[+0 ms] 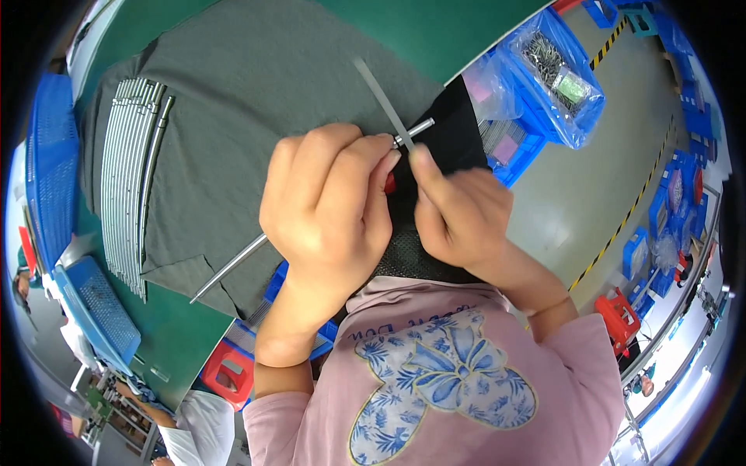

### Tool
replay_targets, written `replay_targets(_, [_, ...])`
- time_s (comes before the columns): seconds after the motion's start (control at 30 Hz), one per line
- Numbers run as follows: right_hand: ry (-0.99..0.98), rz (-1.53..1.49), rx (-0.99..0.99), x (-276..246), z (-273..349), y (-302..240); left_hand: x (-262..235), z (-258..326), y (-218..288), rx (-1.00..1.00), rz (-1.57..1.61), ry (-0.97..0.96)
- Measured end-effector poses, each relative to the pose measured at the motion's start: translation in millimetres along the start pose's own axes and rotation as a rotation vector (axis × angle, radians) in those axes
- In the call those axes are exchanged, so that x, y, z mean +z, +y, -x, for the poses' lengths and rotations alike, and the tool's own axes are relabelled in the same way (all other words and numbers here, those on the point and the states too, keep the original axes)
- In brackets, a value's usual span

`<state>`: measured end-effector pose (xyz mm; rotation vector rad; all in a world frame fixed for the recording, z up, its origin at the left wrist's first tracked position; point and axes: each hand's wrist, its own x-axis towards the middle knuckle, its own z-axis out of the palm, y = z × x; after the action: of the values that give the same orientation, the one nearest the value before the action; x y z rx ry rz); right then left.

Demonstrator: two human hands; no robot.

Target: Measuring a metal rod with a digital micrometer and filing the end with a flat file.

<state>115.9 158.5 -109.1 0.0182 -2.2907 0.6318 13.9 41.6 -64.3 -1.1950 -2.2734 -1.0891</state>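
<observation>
My left hand point(326, 194) is closed round a long silver metal rod point(233, 266). One end of the rod sticks out past my fingertips, and its long part runs down to the lower left. In my right hand point(462, 206) is a flat grey metal file point(381, 97), pinched near its lower end by thumb and fingers. The file crosses the rod's short end and appears to touch it. Several similar metal rods point(128, 179) lie side by side at the left on a dark grey cloth point(225, 116). My fingers hide the rod's middle.
The cloth covers part of a green table point(404, 31). Blue bins point(571, 128) with bagged small metal parts stand at the right edge. Blue baskets point(97, 311) line the left side. Red stools point(229, 373) stand below, and another person's sleeve point(202, 427) shows at lower left.
</observation>
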Motion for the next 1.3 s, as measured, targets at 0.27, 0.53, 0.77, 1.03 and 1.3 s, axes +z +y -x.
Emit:
replay_targets(0.27, [-0.136,-0.032,0.078,-18,20,-4,4,1,-1,-0.001,0.008,0.009])
replay_targets(0.53, [-0.102,0.023,0.078,-19,22,-12,3,3,0,-0.019,0.017,0.000])
replay_targets(0.77, [-0.278,0.059,0.070,-39,-20,-15,4,0,-3,-0.010,0.011,0.022])
replay_targets(1.03, [-0.192,0.049,0.012,-29,-21,-12,2,-1,-2,0.010,-0.011,0.015])
replay_targets(1.3, [-0.160,0.021,0.023,-24,-15,-10,0,0,-1,0.022,0.007,-0.009])
